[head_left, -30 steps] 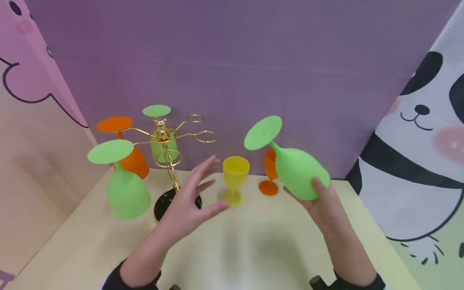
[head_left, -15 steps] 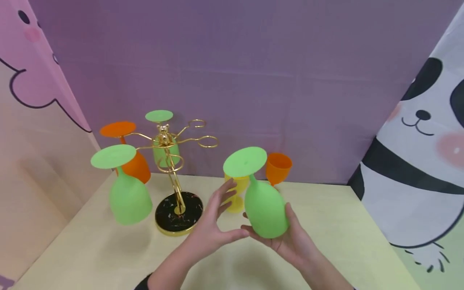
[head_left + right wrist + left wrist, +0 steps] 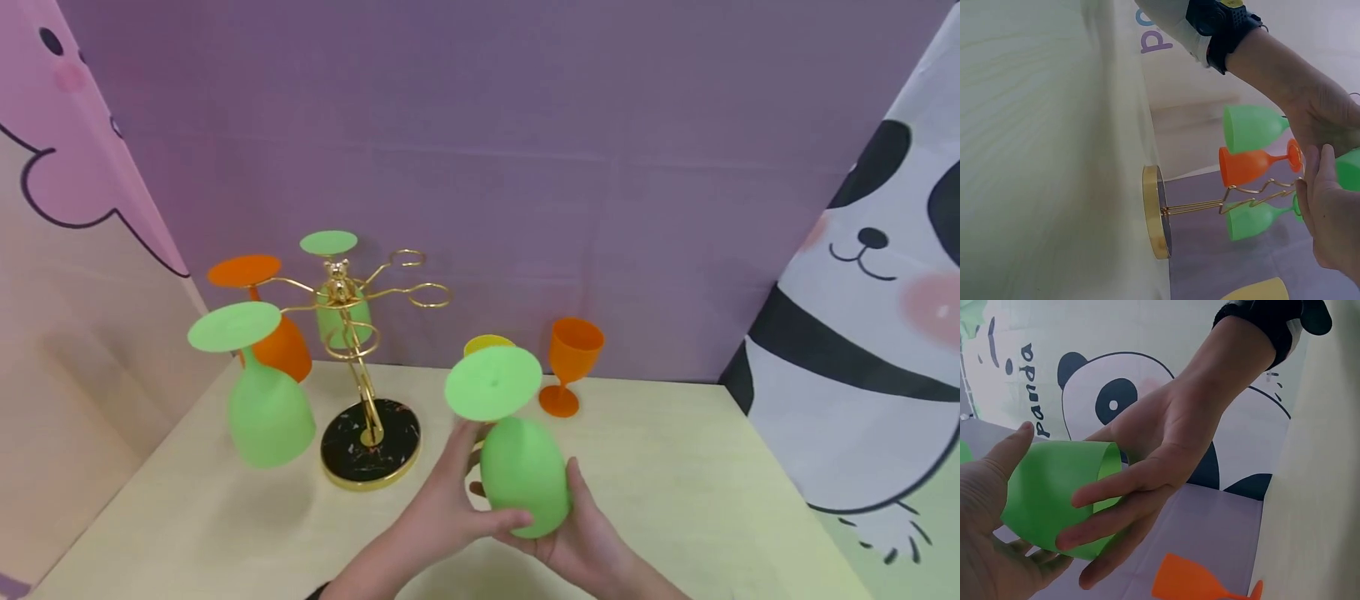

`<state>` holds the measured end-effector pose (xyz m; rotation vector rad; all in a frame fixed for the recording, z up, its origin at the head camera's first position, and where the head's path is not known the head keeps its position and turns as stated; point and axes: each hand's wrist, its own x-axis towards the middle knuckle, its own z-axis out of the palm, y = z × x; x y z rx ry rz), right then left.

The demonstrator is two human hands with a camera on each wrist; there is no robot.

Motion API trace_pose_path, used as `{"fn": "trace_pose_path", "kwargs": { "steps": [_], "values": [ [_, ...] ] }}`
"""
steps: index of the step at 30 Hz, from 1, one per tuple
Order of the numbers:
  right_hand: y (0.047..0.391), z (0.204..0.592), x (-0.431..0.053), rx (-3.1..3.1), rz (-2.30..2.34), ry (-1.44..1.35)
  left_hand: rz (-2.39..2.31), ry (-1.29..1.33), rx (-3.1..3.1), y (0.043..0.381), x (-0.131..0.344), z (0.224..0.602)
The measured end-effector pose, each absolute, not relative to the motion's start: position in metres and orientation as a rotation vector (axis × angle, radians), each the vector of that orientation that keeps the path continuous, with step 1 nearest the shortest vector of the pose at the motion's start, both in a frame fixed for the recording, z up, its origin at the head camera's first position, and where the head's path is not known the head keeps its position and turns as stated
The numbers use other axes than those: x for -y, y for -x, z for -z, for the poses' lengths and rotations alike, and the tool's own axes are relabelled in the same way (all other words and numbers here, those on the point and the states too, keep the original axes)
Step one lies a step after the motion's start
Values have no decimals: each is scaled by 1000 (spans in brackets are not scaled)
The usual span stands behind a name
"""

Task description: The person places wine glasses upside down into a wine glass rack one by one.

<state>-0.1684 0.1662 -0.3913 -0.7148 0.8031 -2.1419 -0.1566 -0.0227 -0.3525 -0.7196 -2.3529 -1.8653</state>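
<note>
Both hands hold a light green plastic goblet [image 3: 525, 475] upside down, its round foot tipped up and forward. My right hand [image 3: 581, 550] grips the bowl from the right near the rim, with fingers spread along it in the left wrist view. On the other side my left hand [image 3: 435, 517] wraps the bowl, thumb across the near face and fingers behind. The goblet's stem is hidden behind its foot. To the left stands a gold goblet rack [image 3: 360, 375] with ring arms. From it hang a green goblet [image 3: 270, 417], an orange goblet [image 3: 287, 346] and another green goblet [image 3: 330, 242], all inverted.
An orange goblet [image 3: 573, 354] stands upright at the back of the pale table [image 3: 690, 475]. Beside it, a yellow goblet [image 3: 487, 342] is mostly covered by the held goblet's foot. Several rack rings hold nothing. A purple backdrop [image 3: 637, 208] rises behind the table.
My right hand has brought the green goblet left, down and closer, tipping its foot forward. My left hand has moved right and now grips the bowl too.
</note>
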Motion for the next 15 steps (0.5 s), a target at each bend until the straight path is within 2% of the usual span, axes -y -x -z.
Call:
{"fn": "trace_pose_path", "kwargs": {
  "steps": [15],
  "values": [
    [166, 392, -161, -837, 2144, 711, 1764, 647, 2396, 151, 20, 357]
  ]
}}
